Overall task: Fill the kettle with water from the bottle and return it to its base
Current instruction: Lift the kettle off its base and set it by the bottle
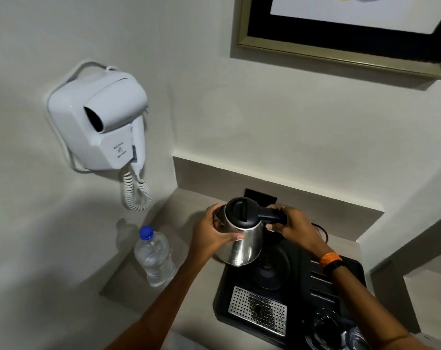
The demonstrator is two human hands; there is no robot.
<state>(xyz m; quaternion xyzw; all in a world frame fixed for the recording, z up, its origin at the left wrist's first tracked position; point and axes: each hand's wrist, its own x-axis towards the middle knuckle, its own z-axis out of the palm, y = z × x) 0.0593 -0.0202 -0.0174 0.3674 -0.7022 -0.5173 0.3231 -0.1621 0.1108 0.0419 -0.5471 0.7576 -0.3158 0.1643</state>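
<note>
A steel kettle [242, 245] with a black lid, shut, hangs tilted just above and to the left of its round black base [271, 270]. My right hand [294, 224] grips the kettle's black handle. My left hand [210, 236] cups the steel body from the left, thumb across the front. A clear plastic water bottle [155, 257] with a blue cap stands upright on the counter, left of the kettle and apart from both hands. Its cap is on.
The base sits on a black tray [222, 304] with a perforated metal drip grate [257, 309] and glasses at the front right. A white wall-mounted hair dryer [105, 122] with a coiled cord hangs on the left wall. A framed picture [340, 46] hangs above the counter niche.
</note>
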